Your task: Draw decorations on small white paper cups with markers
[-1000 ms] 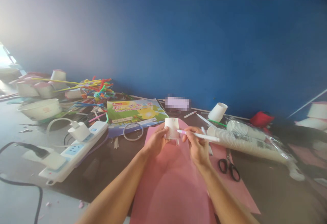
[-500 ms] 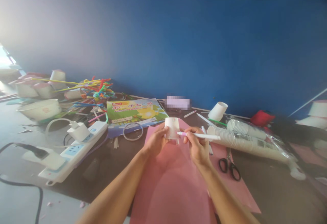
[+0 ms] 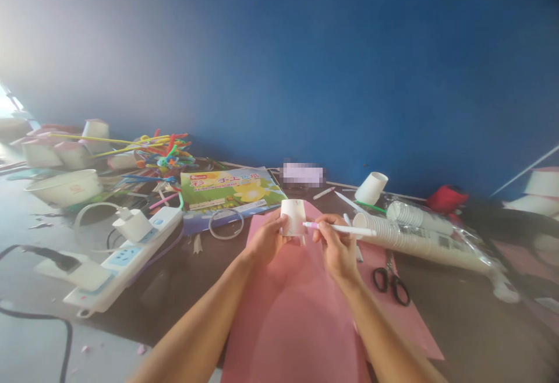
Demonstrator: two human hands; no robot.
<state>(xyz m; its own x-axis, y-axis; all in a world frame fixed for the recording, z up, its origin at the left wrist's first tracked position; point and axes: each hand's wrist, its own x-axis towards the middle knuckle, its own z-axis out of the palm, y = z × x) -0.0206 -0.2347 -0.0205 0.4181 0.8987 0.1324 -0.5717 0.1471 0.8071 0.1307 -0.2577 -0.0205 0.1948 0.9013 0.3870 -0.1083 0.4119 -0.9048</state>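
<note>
My left hand [image 3: 267, 238] is closed on a white paper cup [image 3: 293, 218], thumb on its near side. Small coloured marks show near the cup's top edge. In my right hand [image 3: 338, 249] is a white marker pen [image 3: 349, 230] with a pink end, held in a writing grip. Its tip points left, at or very close to the cup's right side; whether it touches I cannot tell. Beneath both hands lies pink paper [image 3: 292, 325].
Black-handled scissors [image 3: 390, 284] lie right of my right arm, beside a long stack of paper cups [image 3: 419, 243]. One cup [image 3: 371, 189] stands upside down behind. A craft-paper pack [image 3: 231, 191], a power strip [image 3: 126, 261] and pipe cleaners [image 3: 166, 153] are at left.
The view has shifted very slightly. Both hands keep the cup and the marker pen in nearly the same positions.
</note>
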